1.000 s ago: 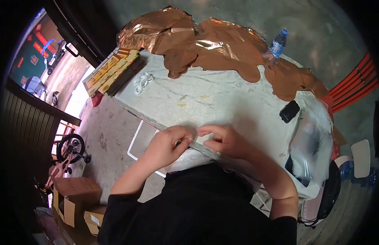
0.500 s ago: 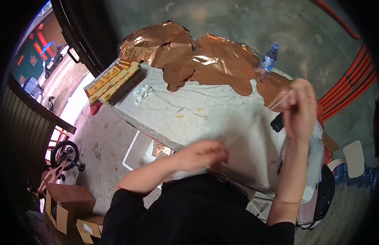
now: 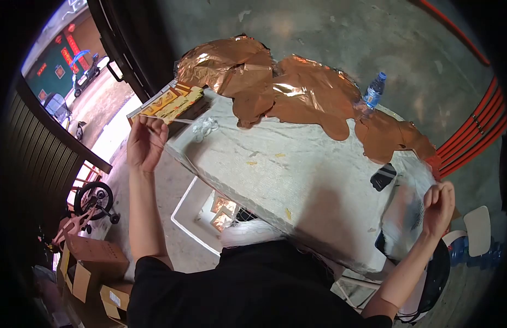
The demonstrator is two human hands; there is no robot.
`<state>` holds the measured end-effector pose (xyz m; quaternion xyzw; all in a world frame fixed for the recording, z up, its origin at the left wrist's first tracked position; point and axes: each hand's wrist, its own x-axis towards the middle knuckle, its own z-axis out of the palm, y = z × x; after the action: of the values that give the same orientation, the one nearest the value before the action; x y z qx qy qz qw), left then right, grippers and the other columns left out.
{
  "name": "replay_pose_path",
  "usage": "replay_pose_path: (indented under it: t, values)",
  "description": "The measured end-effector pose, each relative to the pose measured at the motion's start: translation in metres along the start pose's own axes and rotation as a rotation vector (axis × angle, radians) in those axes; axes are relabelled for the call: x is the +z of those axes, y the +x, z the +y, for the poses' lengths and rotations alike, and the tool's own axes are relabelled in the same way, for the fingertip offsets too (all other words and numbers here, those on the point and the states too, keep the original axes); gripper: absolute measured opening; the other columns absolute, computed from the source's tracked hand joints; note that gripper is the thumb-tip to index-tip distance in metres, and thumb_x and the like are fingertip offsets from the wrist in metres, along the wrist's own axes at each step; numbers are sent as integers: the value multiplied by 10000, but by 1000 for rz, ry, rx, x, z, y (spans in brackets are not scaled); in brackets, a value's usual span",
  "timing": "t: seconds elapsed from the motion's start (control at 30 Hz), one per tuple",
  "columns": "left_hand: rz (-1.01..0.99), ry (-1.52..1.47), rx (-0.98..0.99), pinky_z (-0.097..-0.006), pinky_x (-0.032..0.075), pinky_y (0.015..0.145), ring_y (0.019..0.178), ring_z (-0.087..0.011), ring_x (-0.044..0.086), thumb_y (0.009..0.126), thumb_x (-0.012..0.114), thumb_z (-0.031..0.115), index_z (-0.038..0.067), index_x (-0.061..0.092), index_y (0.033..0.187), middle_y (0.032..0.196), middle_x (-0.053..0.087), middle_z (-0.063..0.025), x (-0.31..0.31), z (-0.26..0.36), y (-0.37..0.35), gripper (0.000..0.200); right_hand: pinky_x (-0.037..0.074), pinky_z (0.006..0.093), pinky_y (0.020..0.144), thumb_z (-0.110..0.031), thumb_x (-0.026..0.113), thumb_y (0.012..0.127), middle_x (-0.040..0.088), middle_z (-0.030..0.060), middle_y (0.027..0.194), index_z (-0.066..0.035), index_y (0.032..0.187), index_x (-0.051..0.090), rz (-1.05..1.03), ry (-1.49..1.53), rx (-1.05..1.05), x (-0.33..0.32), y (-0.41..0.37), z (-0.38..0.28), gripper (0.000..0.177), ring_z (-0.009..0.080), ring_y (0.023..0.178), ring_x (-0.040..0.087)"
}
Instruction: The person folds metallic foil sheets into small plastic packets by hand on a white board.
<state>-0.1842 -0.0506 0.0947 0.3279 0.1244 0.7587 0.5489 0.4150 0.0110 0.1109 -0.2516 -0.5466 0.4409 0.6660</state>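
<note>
My left hand (image 3: 147, 143) is raised at the left end of the white-topped table (image 3: 248, 169), its fingers pinched on a thin translucent strip (image 3: 179, 119). Just beyond it lies a patterned yellow box (image 3: 171, 104), with a crumpled clear wad (image 3: 204, 129) beside it. Out at the table's right side, my right hand (image 3: 439, 205) has its fingers closed; anything in them is too small to make out. Near that hand are a clear plastic bag (image 3: 409, 210) and a small black object (image 3: 383, 177). Copper-coloured foil sheets (image 3: 308, 90) spread along the far edge.
A water bottle (image 3: 375, 90) stands at the table's far edge. A white foam box (image 3: 196, 218) with copper-coloured pieces sits below the near edge. Cardboard boxes (image 3: 95, 257) and a pink bicycle (image 3: 95, 202) occupy the left floor; red tubes (image 3: 472, 131) run at right.
My left hand has swung from near my body out to the far left. My right hand has dropped outward to the right. A yellow fragment now shows near the table's front edge.
</note>
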Motion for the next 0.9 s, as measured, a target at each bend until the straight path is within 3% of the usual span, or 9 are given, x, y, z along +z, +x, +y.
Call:
replay_pose_path:
  t: [0.07,0.17,0.23,0.33,0.43,0.57,0.7,0.77,0.9]
  values:
    - [-57,-18,36,-399,460,917,1039,-259,546,919,446,157,15,581,844,1030,582,-163,-12,9,3,209,318,202,459,-128,457,912,404,18,681,3,889,475,-34,-120,42,1,-12,-3,134,67,551,355]
    - [259,-181,189,-412,468,906,1061,-274,532,921,436,151,21,507,803,1059,558,-180,-13,14,10,189,348,202,465,-129,455,912,407,19,679,9,873,471,-160,-159,35,4,-21,-11,144,68,542,362]
    - [326,-229,198,-415,480,892,961,-260,568,911,445,122,9,500,792,966,570,-156,-14,18,9,173,361,199,464,-120,453,909,416,20,685,12,864,473,-176,-158,24,5,-26,-11,141,68,540,370]
    - [128,-292,127,-251,481,687,696,-150,516,917,404,101,-10,484,813,742,520,-53,-25,19,3,172,372,197,474,-117,462,900,421,35,723,5,867,476,-226,-211,53,13,-28,-13,127,73,541,391]
    - [4,-276,45,-185,324,458,523,-78,310,930,390,137,34,457,805,619,351,20,-23,13,-2,176,387,196,485,-108,470,888,462,70,806,-6,877,485,-180,-276,-63,38,-26,-10,103,87,550,435]
    - [364,364,93,-170,175,388,494,-37,254,923,439,236,112,482,862,584,296,62,29,-40,-12,144,406,207,493,-86,462,882,513,110,930,-10,880,509,-68,-329,-46,67,-18,2,90,114,555,481]
    - [195,875,-150,-185,285,446,534,-38,372,895,495,239,105,515,901,638,432,52,55,-110,-33,135,453,233,560,-37,474,867,568,91,839,1,892,541,-349,-290,241,123,-24,30,81,125,619,548]
    - [-78,955,-282,-189,342,526,596,-54,430,894,503,176,97,536,957,740,502,48,81,-142,-44,107,454,230,572,-86,522,861,582,70,823,3,910,553,-520,-366,426,147,-27,50,106,108,655,561]
    - [-590,1154,-180,-344,433,570,657,-215,569,883,456,135,64,478,1028,743,572,-64,95,-198,-62,164,441,228,585,-183,573,853,578,39,787,-20,866,561,-896,-344,544,159,-31,99,164,72,656,532]
